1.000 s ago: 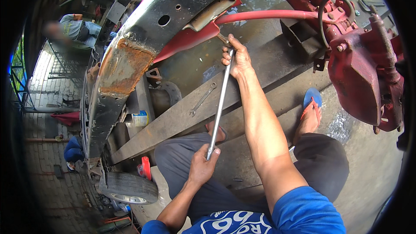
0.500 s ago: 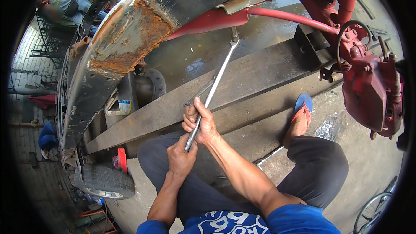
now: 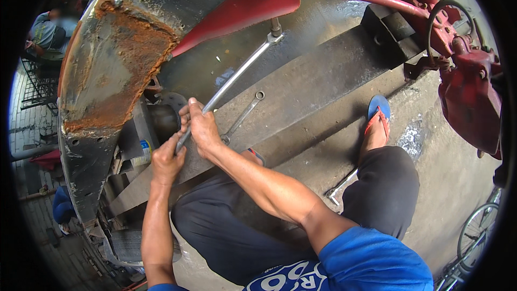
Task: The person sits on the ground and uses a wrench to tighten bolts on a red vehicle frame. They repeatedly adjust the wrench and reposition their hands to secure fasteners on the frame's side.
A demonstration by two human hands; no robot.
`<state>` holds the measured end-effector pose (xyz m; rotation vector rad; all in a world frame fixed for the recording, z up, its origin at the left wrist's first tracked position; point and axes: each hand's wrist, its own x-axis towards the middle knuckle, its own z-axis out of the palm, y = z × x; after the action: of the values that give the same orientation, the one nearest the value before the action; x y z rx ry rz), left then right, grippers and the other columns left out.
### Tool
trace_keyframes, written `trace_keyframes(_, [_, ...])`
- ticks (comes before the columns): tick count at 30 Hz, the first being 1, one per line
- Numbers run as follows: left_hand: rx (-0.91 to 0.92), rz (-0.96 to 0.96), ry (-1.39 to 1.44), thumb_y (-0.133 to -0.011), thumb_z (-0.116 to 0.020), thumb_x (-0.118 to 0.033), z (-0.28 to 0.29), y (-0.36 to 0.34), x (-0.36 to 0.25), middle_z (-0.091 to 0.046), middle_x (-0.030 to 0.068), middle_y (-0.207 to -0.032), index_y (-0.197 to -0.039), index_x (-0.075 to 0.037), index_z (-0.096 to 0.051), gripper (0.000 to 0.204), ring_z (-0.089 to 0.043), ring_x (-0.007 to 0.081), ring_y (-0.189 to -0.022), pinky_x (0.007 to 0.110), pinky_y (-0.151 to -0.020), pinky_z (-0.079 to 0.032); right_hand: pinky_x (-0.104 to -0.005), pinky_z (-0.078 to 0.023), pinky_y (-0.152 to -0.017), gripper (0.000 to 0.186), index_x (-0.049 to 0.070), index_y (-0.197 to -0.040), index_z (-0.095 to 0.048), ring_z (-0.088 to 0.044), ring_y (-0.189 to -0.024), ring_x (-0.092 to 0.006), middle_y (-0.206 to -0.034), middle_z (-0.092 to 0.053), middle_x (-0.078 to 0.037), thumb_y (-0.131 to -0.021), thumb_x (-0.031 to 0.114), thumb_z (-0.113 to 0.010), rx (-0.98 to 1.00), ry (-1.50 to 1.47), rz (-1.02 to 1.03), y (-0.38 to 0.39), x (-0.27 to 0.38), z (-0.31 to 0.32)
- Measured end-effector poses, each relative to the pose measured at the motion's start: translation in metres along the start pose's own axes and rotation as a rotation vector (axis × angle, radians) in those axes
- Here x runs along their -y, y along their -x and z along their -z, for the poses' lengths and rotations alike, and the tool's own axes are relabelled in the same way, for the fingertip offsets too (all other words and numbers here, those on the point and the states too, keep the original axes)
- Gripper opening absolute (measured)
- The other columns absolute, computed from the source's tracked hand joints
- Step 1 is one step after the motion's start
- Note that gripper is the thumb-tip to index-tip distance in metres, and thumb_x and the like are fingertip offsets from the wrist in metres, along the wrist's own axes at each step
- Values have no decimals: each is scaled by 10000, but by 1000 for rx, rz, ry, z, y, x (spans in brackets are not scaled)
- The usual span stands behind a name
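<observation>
A long silver wrench (image 3: 235, 77) slants up and to the right, its jaw end around a bolt (image 3: 276, 27) under the red metal part (image 3: 237, 19). My left hand (image 3: 168, 160) is closed round the near end of its handle. Just above that, my right hand (image 3: 202, 129) grips the same handle, thumb side up. A shorter combination wrench (image 3: 245, 116) lies on the wide metal beam (image 3: 318, 64), beside my right wrist. My hands hide part of the long handle.
A rusty vehicle frame member (image 3: 118, 64) curves along the left. Red suspension parts (image 3: 468, 97) hang at the right. Below the frame lies a tyre (image 3: 129, 245). A metal tool (image 3: 335, 191) lies on the floor near my sandalled foot (image 3: 378, 118). A bicycle wheel (image 3: 476, 234) stands lower right.
Both my hands have moved left with the wrench handle, which now slants more. Its jaw end stays at the bolt. The view has shifted, and the shorter wrench shows more fully.
</observation>
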<state>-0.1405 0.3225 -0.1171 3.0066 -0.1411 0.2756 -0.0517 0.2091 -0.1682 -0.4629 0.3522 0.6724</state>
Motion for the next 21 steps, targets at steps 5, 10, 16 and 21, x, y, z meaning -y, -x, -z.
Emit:
trace_keyframes(5, [45,68,-8,-759,-722,-15,-12,-6,5,-698,178,-861,-1090,-60,-679,337,-701,355,-788,426,-676,-556,-389,-522,-867,565,49,-1345,-481,-574,-963,-168,-1024,-569,-70,-971,438,-650,80,126,240,-6,56,46])
trace_keyframes(10, [44,152,-16,-797,-696,-48,-7,-2,-15,-682,192,-853,-1074,-63,-688,277,-686,381,-784,444,-687,-534,-455,-493,-900,670,118,-1386,-440,-521,-1053,-200,-1173,-490,-48,-922,532,-690,132,-193,534,-26,156,91])
trace_keyframes(16, [123,298,-30,-881,-720,-202,-1,-4,-43,-667,220,-835,-1025,-36,-683,223,-674,396,-778,446,-689,-518,-391,-532,-752,519,145,-1211,-558,-585,-781,-141,-999,-560,-22,-882,494,-758,250,-378,452,-52,188,95])
trace_keyframes(21, [290,470,26,-909,-733,-271,-11,32,-109,-586,236,-665,-831,-2,-611,305,-573,354,-562,440,-588,-466,-286,-490,-549,380,127,-1056,-611,-553,-667,-88,-904,-574,0,-868,395,-803,244,-447,413,-52,200,102])
